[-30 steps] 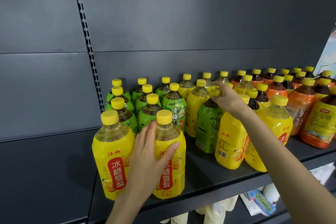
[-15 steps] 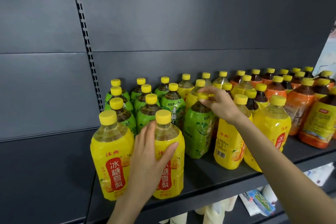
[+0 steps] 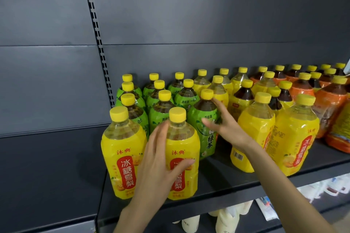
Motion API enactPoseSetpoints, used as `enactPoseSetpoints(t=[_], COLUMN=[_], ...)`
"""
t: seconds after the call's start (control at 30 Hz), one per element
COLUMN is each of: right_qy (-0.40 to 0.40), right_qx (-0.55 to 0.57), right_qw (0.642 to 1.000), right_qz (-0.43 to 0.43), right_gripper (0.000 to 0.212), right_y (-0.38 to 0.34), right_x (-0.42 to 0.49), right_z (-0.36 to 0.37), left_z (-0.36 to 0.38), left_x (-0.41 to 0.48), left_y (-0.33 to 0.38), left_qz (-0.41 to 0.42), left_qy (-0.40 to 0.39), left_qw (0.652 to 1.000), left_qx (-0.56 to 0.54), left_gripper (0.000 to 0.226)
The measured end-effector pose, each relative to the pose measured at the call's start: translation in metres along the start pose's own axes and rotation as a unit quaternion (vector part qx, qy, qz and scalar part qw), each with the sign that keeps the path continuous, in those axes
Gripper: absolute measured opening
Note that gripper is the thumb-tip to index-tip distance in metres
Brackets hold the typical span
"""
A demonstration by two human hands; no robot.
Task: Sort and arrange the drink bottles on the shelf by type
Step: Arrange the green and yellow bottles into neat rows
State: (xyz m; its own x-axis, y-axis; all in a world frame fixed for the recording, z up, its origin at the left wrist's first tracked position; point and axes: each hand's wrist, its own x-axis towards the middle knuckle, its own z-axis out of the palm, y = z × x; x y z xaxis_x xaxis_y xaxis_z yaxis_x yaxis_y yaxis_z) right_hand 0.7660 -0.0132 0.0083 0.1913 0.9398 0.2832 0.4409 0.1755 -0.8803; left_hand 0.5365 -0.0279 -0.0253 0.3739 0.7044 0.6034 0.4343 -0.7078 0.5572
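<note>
**Green tea bottle (image 3: 203, 132) stands upright at shelf front**

The dark shelf (image 3: 217, 185) carries yellow-capped drinks. Orange-labelled bottles (image 3: 329, 108) sit far right of the green tea bottle, and green-labelled bottles (image 3: 161, 111) stand just left of it. In front of it to the left, the left hand (image 3: 157, 168) wraps a yellow pear-drink bottle (image 3: 182, 149), thumb across the label. The right hand (image 3: 227, 126), fingers spread straight, rests on the green tea bottle's shoulder.

The bottles (image 3: 181, 149) are shiny clear plastic with smooth yellow caps (image 3: 177, 114); the dark shelf (image 3: 217, 179) looks dull metal.

Yellow-capped bottles (image 3: 255, 128) upright on shelf (image 3: 217, 176)
</note>
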Motion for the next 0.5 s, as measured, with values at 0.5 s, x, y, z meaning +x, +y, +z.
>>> enactPoseSetpoints(t=[0.5], right_qy=[0.072], right_qx=[-0.046], right_qw=[0.996], right_qz=[-0.041], right_gripper=[0.094], right_y=[0.029], right_x=[0.007], right_z=[0.037], left_z=[0.003], left_x=[-0.001], left_y=[0.000], left_qz=[-0.001], left_qy=[0.002], left_qw=[1.000], left_qx=[-0.012], left_gripper=[0.088])
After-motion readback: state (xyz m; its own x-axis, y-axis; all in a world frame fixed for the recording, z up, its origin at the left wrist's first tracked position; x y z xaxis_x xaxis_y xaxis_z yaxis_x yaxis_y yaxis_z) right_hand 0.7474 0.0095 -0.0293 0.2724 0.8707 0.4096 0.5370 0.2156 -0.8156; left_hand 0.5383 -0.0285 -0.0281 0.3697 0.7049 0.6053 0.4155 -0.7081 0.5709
